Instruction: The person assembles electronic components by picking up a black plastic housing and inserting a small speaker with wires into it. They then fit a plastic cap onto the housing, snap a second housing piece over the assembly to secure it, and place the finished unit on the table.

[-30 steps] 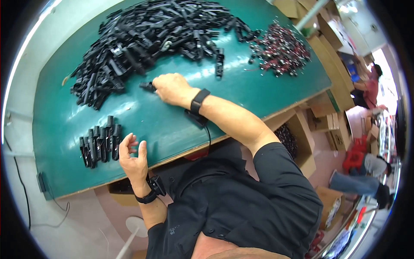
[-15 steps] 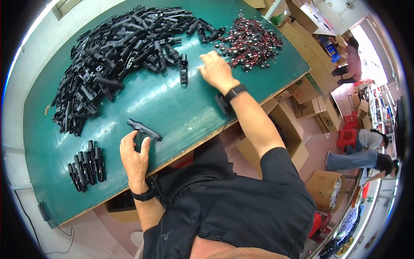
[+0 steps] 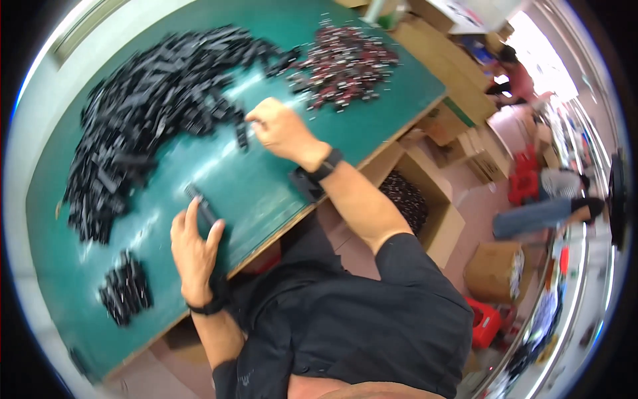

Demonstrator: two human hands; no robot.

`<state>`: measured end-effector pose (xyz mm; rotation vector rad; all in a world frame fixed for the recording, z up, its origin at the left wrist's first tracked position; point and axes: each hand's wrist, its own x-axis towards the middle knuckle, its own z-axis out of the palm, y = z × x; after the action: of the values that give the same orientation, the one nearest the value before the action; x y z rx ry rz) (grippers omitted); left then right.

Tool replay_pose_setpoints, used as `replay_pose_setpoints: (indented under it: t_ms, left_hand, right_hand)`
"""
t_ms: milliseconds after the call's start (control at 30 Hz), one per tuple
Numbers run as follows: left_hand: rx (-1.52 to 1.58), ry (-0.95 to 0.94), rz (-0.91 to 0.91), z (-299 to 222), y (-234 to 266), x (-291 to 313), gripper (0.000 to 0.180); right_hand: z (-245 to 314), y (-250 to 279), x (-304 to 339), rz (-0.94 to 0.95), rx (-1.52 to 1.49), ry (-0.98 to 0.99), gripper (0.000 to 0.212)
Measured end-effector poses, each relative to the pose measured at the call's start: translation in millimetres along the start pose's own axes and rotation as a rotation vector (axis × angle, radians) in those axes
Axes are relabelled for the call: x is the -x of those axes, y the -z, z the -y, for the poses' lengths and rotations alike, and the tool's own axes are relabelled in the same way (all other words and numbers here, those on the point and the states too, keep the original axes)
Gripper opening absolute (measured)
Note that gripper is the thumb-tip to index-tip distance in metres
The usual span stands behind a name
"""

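Note:
My left hand [image 3: 193, 253] rests on the green table with thumb and index finger spread around a black, ribbed-ended plastic piece [image 3: 202, 205]. The index fingertip is at the piece and the thumb lies near its lower end. Bent inward, the fingers of my right hand [image 3: 286, 133] come together close beside another black piece [image 3: 242, 133]. Blur hides what, if anything, is between those fingertips. A large heap of similar black pieces [image 3: 146, 100] spreads beyond both hands. Several more pieces [image 3: 125, 290] lie in a row left of my left hand.
A pile of small parts with red wires [image 3: 342, 66] sits at the table's far right. Below the right table edge stands an open cardboard box [image 3: 432, 233] with dark contents. Other people [image 3: 515, 80] are in the room at right, near red stools [image 3: 523, 176].
The whole view has shifted and blurred. My right hand has moved left, away from the wired parts to beside the single black piece. My left fingers have come closer to their piece.

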<state>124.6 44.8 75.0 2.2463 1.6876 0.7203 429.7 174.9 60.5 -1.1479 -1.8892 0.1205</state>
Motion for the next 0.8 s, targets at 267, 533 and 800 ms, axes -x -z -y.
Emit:
replay_pose_setpoints:
  t_ms: [267,533,800]
  left_hand:
    - [0.186,0.14,-0.043,50.6,-0.3,7.7,0.038]
    - [0.314,0.177,-0.11,106.2,35.5,64.1,0.039]
    - [1.239,0.511,-0.064,124.9,47.6,94.1,0.038]
  right_hand:
    - [133.0,-44.7,48.0,0.168,-0.54,-0.286,0.025]
    - [141.2,-75.4,72.2,0.268,-0.433,-0.188,0.031]
    - [133.9,-79.0,77.4,0.272,0.032,0.019,0.032]
